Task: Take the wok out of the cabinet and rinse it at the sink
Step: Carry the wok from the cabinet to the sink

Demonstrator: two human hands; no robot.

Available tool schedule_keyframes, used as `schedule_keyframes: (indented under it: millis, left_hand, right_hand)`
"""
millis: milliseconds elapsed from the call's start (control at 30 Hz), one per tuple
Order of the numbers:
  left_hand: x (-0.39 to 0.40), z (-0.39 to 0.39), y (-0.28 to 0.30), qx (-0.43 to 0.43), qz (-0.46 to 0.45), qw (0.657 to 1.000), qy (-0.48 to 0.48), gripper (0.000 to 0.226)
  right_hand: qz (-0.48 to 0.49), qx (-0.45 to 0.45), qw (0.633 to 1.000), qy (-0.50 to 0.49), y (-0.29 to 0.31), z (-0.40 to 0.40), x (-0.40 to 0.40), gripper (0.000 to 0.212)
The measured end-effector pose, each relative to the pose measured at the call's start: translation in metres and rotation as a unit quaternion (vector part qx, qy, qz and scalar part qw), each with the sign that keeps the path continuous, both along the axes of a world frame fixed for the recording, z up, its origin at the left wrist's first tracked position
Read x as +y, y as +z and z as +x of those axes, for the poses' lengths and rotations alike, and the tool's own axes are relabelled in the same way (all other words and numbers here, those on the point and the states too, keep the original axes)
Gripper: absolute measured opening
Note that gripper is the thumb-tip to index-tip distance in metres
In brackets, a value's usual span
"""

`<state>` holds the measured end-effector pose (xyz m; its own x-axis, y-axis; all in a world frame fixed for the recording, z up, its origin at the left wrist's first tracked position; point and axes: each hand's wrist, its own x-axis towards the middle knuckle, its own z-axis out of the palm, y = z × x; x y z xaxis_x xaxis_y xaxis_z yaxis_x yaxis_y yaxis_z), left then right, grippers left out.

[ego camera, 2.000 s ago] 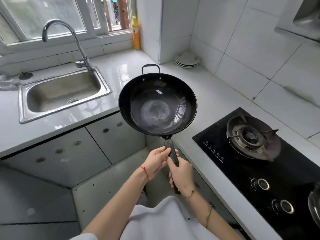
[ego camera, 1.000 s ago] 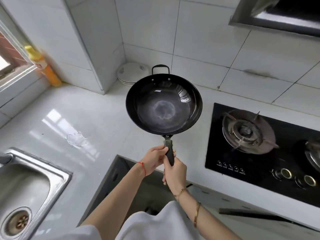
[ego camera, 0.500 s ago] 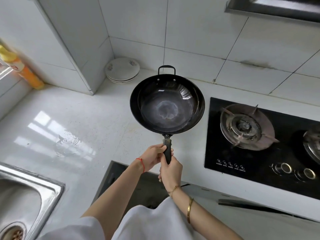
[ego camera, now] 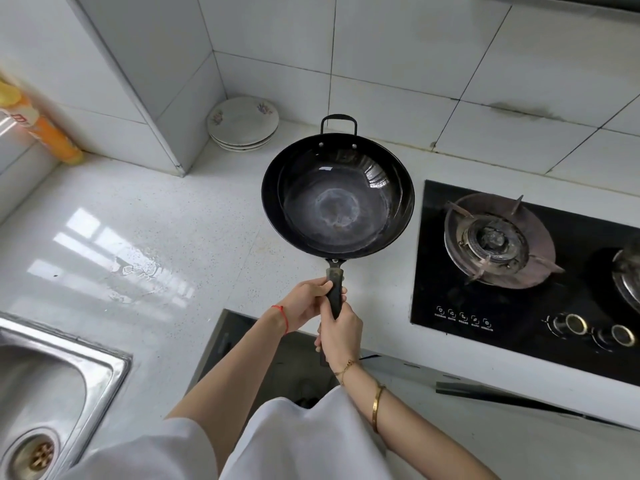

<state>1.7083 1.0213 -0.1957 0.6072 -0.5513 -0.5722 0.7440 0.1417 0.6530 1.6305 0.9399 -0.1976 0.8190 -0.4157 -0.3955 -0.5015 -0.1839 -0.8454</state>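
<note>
Wok (ego camera: 337,199) is held level above the white bench (ego camera: 145,216), between the plate stack and the gas hob, bowl facing up, loop handle on the far side. Its long black handle (ego camera: 335,294) points toward the person and is gripped by both hands. Left hand (ego camera: 306,303) is wrapped around the upper part of the handle, thumb on top, red string at the wrist. Right hand (ego camera: 341,336) is closed around the lower part, just below the left one; gold bracelets are seen on that wrist. Wok interior is dark, with a pale worn patch at the centre.

Sink (ego camera: 62,382) sits at the near left, well apart from the wok, drain visible. Stacked plates (ego camera: 243,123) are set in the far corner. Yellow bottle (ego camera: 45,133) stands at the far left by the wall. Gas hob (ego camera: 519,271) lies at the right. Water puddle (ego camera: 138,271) is seen on the bench left of the hands.
</note>
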Motion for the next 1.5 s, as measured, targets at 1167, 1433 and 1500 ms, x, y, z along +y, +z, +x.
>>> schedule_keyframes:
  millis: [1167, 1433, 1500]
  left_hand:
    - [0.011, -0.054, -0.001, -0.029, 0.171, 0.976, 0.129, 0.032]
    - [-0.004, -0.058, 0.008, -0.029, 0.182, 0.971, 0.151, 0.034]
    - [-0.008, -0.056, 0.009, -0.032, 0.187, 0.971, 0.147, 0.034]
  right_hand:
    - [0.061, 0.123, 0.984, 0.116, -0.016, -0.002, -0.089, 0.043]
    - [0.075, 0.111, 0.979, 0.156, -0.004, 0.011, -0.089, 0.047]
    - [0.087, 0.113, 0.974, 0.174, -0.002, 0.016, -0.084, 0.048]
